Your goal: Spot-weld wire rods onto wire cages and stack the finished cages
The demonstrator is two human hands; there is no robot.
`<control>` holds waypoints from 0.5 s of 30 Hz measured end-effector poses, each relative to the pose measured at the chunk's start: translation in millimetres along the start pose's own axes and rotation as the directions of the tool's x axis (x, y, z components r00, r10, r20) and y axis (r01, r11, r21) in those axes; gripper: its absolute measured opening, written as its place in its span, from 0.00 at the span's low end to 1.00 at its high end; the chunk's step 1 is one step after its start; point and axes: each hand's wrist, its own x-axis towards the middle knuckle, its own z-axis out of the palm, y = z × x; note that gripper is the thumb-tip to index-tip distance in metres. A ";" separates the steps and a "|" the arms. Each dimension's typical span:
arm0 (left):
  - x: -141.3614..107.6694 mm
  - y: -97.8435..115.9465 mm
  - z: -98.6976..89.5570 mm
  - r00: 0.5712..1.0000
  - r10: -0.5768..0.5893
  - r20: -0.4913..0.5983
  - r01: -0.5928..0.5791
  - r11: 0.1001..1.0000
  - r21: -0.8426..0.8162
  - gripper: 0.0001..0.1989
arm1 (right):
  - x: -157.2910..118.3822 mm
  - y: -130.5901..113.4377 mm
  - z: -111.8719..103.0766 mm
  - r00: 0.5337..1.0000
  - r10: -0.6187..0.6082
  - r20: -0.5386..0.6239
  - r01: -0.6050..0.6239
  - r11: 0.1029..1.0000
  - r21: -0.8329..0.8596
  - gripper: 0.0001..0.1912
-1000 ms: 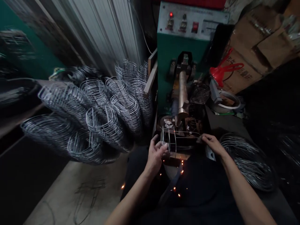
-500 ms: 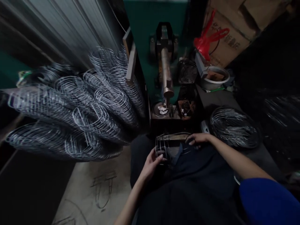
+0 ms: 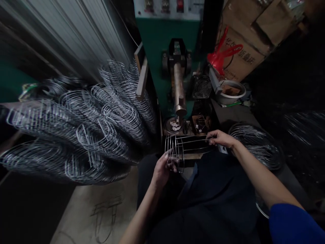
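You hold a silver wire frame (image 3: 183, 150), which has round rings at its left end and long thin wires going to the right. It is in the air between your two hands, nearer to you than the copper-coloured metal cylinder (image 3: 179, 86) of the green metal machine (image 3: 149, 37). Your left hand (image 3: 162, 166) is grasping the rings, with fingers curled among them. Your right hand (image 3: 221, 139) is pinching the long wires near their right end; how many of them, I cannot tell.

For steady handling, I think a light grip on the rings is better, because thin wire may bend under hard pressing. Let both hands be at similar height, so the long wires do not twist. Please give attention to the loose grey wire bundle (image 3: 256, 144) on the dark desk (image 3: 225, 113), toward its left edge, beside your right forearm: a wire end could catch there. It seems also wise to leave your fingertips outside the gap below the cylinder.
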 end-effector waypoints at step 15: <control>27.4 -1.4 23.3 0.961 0.270 -0.063 -0.261 0.958 0.119 0.15 | 44.4 -41.0 17.3 0.932 -0.260 -0.252 0.225 0.961 -0.162 0.28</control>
